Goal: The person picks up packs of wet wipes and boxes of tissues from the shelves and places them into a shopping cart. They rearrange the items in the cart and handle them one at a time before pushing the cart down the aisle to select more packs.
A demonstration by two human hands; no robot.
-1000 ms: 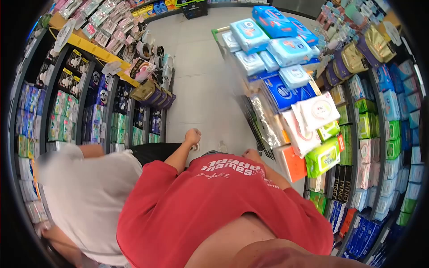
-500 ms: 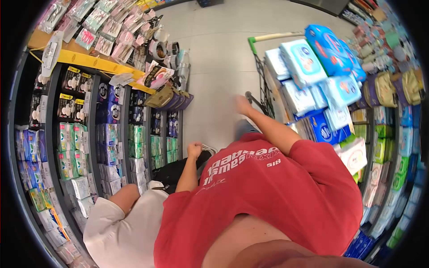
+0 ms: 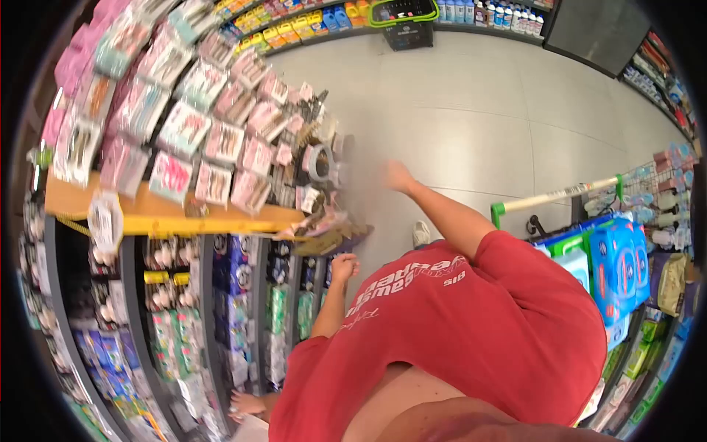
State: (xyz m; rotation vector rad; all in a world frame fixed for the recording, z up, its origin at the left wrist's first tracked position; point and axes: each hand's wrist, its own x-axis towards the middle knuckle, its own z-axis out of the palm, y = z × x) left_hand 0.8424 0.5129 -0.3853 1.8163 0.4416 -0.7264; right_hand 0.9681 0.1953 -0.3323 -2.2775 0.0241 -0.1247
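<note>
My left hand [image 3: 345, 267] hangs beside the shelves on the left, its fingers loosely curled and a little apart, with nothing in them. It is nearest to the olive and purple packs [image 3: 333, 241] at the shelf end. My right hand [image 3: 398, 175] is stretched forward over the floor. Its fingers are smeared, so their shape cannot be told, and I see nothing held. Small packaged accessories [image 3: 213, 184] hang in rows above a yellow-edged shelf [image 3: 177, 222] at the left.
A cart [image 3: 560, 193] loaded with blue packs [image 3: 617, 265] stands at my right. A black basket with a green rim [image 3: 403, 15] sits ahead by shelves of bottles [image 3: 335, 18]. Another person's hand [image 3: 247, 404] is at the lower left. Grey floor tiles [image 3: 471, 118] run between.
The view has moved forward; the cart now lies farther right and back. My left hand has loosened from a fist. The basket has come into view, and the other person is mostly out of view.
</note>
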